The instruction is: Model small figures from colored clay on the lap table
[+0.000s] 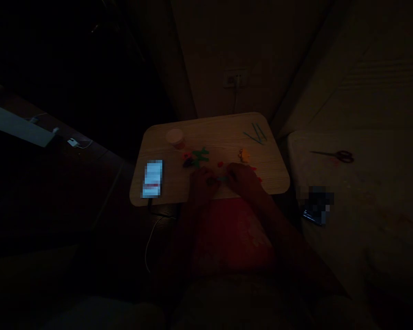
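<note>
In the dim head view, my left hand [202, 183] and my right hand [243, 178] are close together at the near edge of a small wooden-topped table [220, 130]. Both have their fingers closed around a small, dull greenish piece [222, 178] between them, too dark to name. Just beyond the fingertips lies a small red piece [220, 164]. Green shapes [201, 156] sit past my left hand, beside a dark lump [188, 162] and an orange-red piece [186, 155]. A yellow-orange shape [244, 155] lies beyond my right hand, and red bits [260, 179] show beside it.
A lidded tub [175, 138] stands at the table's back left, and a lit phone [152, 178] lies at the left. Thin green strips [256, 134] are at the back right. Scissors [335, 155] and a dark blurred object [318, 206] rest on the pale surface to the right.
</note>
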Demonstrator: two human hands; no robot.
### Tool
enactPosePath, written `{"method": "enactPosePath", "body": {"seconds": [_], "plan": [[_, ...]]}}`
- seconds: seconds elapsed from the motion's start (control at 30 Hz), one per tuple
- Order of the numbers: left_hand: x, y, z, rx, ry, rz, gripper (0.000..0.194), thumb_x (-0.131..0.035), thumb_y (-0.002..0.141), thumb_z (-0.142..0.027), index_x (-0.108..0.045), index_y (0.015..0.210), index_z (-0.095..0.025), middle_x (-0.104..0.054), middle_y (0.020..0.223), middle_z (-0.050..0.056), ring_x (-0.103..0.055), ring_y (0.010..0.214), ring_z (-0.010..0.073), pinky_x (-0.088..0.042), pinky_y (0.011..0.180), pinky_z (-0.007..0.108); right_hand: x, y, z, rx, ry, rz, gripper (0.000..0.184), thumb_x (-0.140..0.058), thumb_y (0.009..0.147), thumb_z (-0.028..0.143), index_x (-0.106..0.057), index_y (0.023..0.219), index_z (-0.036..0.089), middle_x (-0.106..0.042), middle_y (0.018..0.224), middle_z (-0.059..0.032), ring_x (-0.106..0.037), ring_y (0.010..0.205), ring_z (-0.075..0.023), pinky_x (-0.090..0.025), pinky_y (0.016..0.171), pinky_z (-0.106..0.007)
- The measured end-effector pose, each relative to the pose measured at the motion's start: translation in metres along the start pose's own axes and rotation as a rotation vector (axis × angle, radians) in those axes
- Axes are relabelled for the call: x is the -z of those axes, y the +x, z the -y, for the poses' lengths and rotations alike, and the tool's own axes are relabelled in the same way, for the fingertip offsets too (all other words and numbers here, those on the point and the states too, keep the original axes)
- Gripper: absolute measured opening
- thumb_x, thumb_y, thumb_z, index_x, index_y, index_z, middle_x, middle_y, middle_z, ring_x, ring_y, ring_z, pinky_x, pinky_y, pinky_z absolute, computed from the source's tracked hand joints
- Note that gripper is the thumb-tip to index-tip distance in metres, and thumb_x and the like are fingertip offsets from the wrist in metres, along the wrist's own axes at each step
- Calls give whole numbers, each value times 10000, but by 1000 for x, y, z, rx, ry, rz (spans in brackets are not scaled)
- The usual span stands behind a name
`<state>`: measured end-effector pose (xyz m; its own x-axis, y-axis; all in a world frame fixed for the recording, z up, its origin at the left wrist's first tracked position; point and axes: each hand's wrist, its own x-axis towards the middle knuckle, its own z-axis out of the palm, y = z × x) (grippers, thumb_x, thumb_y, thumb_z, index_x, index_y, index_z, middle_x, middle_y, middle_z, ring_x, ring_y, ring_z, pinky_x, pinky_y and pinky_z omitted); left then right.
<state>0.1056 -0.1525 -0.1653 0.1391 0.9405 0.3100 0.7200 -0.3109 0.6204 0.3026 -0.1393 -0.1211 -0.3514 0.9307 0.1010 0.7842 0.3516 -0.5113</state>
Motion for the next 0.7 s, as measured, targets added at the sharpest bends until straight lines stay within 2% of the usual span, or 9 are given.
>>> {"method": "enactPosePath", "body": {"seconds": [0.3, 0.57, 0.7], "plan": [[0, 1, 0, 8, -16, 14, 161, -865, 768, -255, -756, 878, -213, -712, 1015, 67, -641, 1029, 273, -489, 984, 457, -5, 2, 8, 5, -232, 11, 217, -488, 992, 233, -675, 1052, 142, -748, 1049, -158, -648, 1016, -292, -353, 929, -389], [1, 2, -4, 26, -13, 8, 155, -866, 753, -232, -754, 859, -213, -711, 1005, 68, -642, 1012, 282, -483, 975, 462, -4, 1, 4, 27, -106, -5, 212, -479, 1004, 233, -674, 1040, 156, -751, 1034, -129, -662, 992, -271, -358, 887, -366], [2, 4, -4, 8, 8, 38, 136, -851, 764, -227, -760, 864, -212, -712, 1001, 65, -645, 1004, 273, -477, 976, 448, -4, 0, 11, 4, -163, 47, 221, -484, 1008, 228, -690, 1036, 154, -756, 1053, -131, -663, 1009, -279, -348, 884, -374]]}}
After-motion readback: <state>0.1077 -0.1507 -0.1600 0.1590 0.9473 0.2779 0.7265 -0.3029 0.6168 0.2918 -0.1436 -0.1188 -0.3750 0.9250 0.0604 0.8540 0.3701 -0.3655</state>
